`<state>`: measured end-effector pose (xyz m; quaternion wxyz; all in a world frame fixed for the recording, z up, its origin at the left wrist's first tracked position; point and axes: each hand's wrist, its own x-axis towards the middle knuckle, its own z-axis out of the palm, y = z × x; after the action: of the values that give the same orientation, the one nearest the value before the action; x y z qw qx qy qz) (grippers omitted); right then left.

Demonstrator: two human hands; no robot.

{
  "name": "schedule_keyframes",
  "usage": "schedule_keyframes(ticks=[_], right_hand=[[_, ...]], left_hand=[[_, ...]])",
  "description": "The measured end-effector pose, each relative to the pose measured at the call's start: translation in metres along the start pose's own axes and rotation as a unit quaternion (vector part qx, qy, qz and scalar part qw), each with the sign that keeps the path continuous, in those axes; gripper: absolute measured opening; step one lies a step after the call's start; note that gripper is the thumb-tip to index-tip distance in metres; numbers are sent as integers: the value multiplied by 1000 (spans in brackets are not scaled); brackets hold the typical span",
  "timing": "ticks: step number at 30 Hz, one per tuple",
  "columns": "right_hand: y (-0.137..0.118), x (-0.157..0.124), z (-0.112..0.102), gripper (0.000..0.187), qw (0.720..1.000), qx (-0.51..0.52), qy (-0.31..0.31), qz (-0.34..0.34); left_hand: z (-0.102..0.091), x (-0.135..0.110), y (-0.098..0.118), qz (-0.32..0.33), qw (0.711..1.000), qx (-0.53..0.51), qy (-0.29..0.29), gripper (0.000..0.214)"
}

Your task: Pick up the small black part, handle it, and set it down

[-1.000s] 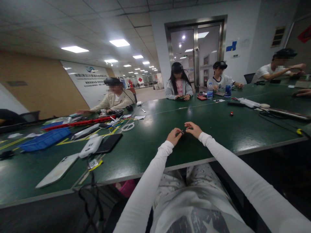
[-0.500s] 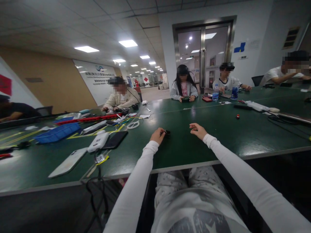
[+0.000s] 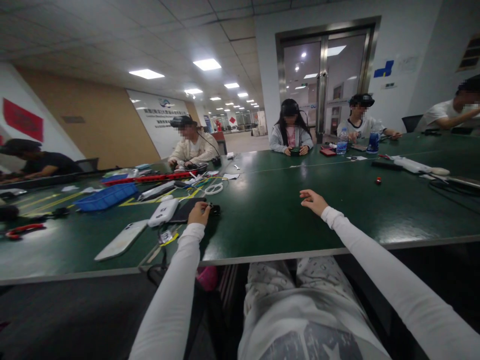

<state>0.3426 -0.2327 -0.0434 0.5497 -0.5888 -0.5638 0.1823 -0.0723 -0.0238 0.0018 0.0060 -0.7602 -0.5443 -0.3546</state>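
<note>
My left hand (image 3: 199, 214) is closed on a small black object (image 3: 214, 209), whose kind I cannot make out. It is at the right edge of a dark flat case (image 3: 186, 210) on the green table (image 3: 258, 220). Beside that case lie a white rounded device (image 3: 164, 211) and a white phone (image 3: 122, 241). My right hand (image 3: 314, 201) holds nothing; its fingers are apart and slightly curled over the right part of the table.
A blue basket (image 3: 107, 197), a red strip (image 3: 150, 177) and a coiled white cable (image 3: 213, 188) lie to the left. On the right are a small red object (image 3: 378, 181) and a white tool (image 3: 416, 165). Several people sit around the table, two bottles (image 3: 342, 141) before one of them.
My left hand has moved left with the small black object, over to the dark case. The right hand keeps its open pose. The whole view has shifted slightly.
</note>
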Motion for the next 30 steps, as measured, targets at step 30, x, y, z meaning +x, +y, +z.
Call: schedule_keyframes(ticks=[30], right_hand=[[-4, -3, -1, 41, 1000, 1, -7, 16]], left_hand=[[19, -4, 40, -218, 972, -26, 82, 20]])
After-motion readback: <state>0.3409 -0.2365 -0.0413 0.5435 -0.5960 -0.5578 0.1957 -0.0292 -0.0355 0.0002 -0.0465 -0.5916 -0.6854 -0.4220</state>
